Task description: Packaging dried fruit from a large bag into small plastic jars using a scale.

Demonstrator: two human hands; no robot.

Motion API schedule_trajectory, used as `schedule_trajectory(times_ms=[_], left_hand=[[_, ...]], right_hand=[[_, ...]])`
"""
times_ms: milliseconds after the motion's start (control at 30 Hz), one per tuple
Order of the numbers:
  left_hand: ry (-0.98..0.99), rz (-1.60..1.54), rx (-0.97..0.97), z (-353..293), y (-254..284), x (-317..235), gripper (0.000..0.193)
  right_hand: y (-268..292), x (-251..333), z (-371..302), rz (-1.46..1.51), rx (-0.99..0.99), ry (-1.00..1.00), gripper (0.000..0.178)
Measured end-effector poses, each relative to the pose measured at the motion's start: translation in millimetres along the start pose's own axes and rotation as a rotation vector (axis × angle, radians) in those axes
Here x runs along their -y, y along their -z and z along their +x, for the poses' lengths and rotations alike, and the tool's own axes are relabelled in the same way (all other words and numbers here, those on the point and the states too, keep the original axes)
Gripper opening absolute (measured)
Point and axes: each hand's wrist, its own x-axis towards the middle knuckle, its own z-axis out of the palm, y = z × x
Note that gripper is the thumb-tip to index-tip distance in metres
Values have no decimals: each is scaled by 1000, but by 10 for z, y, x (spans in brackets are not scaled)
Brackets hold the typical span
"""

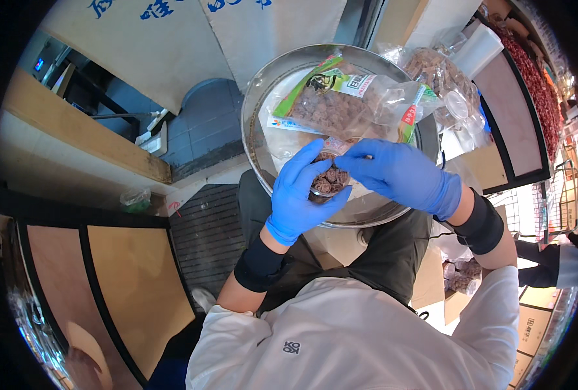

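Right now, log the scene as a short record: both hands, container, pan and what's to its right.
Left hand: blue-gloved, gripping the container
Right hand: blue-gloved, at the container's opening; whether it holds anything is unclear
Contents: wrinkled brown pieces
Pan: round, metal; printed bag of brown pieces in it
Right of pan: clear bag of brown pieces

We see blue characters on white curtain [191, 39], colourful print on clear bag [338, 104], dark letters on shirt [347, 338], print on carton [531, 323].
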Motion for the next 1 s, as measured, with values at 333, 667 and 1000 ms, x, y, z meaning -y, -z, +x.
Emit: schedule_trajectory(times_ms=[333,667,1000], left_hand=[[-71,15,46,33,52,50,52],[-81,112,240,126,166,48,65],[-69,96,212,120,161,95,51]], right_hand=[[-26,30,-141,-57,84,-8,48],[-135,60,-239,-161,168,-6,55],[-176,31,-191,195,-194,-7,42]])
